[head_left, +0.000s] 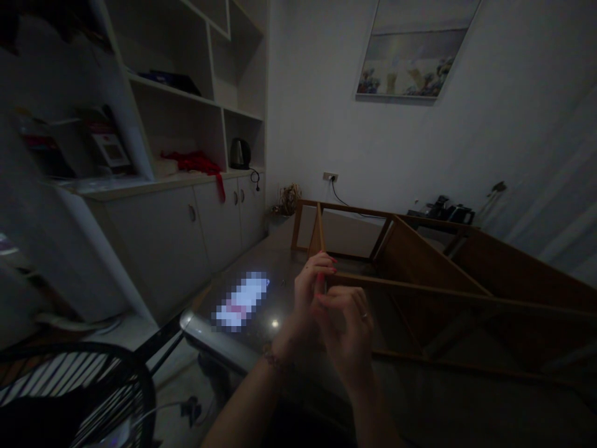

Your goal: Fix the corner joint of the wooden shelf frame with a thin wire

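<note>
A brown wooden shelf unit (431, 255) lies on its side across the dark, glossy table (284, 249). At its near left corner, where an upright board meets a long rail, my left hand (308, 283) is closed with its fingers bent over the wood. Just to the right and below, my right hand (349, 317) is held in a pinch, thumb and forefinger together close to the left fingers. Whatever sits between those fingertips is too small and dark to make out. A ring shows on the right hand.
A lit, blurred phone-like screen (242, 302) lies on the table left of my hands. A black slatted chair (144, 398) stands at lower left. White cabinets (168, 236) line the left wall, holding a kettle (240, 154) and red cloth (198, 163). Dark appliances (448, 211) sit behind the shelf.
</note>
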`<state>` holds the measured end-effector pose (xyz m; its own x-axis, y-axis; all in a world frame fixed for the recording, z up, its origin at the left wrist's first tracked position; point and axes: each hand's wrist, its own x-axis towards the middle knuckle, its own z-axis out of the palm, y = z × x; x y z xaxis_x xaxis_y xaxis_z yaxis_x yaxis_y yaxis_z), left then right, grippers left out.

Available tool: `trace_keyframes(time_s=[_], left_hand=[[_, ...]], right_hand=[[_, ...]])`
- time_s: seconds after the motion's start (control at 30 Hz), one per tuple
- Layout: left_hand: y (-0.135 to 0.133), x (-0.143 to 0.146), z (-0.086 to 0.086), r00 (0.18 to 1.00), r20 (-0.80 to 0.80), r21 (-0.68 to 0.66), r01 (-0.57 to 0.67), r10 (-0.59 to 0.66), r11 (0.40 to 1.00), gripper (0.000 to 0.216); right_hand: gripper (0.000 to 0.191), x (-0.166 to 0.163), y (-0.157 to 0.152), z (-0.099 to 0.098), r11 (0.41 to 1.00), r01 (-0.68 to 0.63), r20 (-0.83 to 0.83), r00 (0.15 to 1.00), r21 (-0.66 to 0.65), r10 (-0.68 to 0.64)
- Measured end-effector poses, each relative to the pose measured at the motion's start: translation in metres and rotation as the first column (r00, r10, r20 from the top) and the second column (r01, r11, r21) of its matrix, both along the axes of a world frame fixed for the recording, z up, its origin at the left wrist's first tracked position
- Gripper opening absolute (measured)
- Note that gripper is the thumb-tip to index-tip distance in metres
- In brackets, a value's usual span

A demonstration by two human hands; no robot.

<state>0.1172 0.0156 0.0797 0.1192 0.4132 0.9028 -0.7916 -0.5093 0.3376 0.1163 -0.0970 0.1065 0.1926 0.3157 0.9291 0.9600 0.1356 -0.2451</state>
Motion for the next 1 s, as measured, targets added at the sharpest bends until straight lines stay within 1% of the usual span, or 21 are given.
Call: trace_keyframes(time_s=[0.27, 0.4, 0.5, 0.57, 0.7, 0.77, 0.87, 1.0], left_hand=[[0.000, 0.001, -0.001, 1.000, -0.001, -0.003, 0.000, 0.000, 1.000, 0.023], [0.002, 0.005, -0.002, 1.000, 0.017, -0.007, -0.004, 0.005, 1.000, 0.023], [0.002, 0.008, -0.003, 1.000, 0.027, -0.008, -0.007, 0.007, 1.000, 0.024], [0.002, 0.009, -0.002, 0.998, 0.052, 0.005, -0.018, 0.018, 1.000, 0.024], [0.001, 0.010, 0.002, 0.995, 0.089, 0.018, -0.057, 0.056, 0.998, 0.023], [0.001, 0.009, 0.004, 0.992, 0.099, 0.024, -0.075, 0.072, 0.997, 0.024], [0.000, 0.009, 0.005, 0.992, 0.100, 0.028, -0.085, 0.082, 0.996, 0.025], [0.000, 0.007, 0.003, 0.992, 0.067, 0.033, -0.114, 0.111, 0.993, 0.027]], right_hand=[[0.004, 0.007, 0.004, -0.005, 0.999, 0.001, 0.088, 0.996, 0.047, -0.005], [0.005, 0.014, 0.005, -0.003, 0.997, -0.052, 0.149, 0.988, 0.063, 0.042], [0.007, 0.022, 0.004, 0.004, 0.995, -0.094, 0.214, 0.973, 0.021, 0.087], [0.008, 0.028, 0.003, 0.010, 0.994, -0.107, 0.286, 0.952, -0.021, 0.109], [0.008, 0.039, 0.002, 0.022, 0.980, -0.180, 0.426, 0.883, -0.082, 0.198], [0.008, 0.042, 0.003, 0.025, 0.975, -0.193, 0.476, 0.851, -0.109, 0.222], [0.013, 0.046, 0.005, 0.027, 0.976, -0.183, 0.511, 0.832, -0.115, 0.216], [0.018, 0.049, 0.006, 0.029, 0.970, -0.198, 0.527, 0.814, -0.144, 0.245]])
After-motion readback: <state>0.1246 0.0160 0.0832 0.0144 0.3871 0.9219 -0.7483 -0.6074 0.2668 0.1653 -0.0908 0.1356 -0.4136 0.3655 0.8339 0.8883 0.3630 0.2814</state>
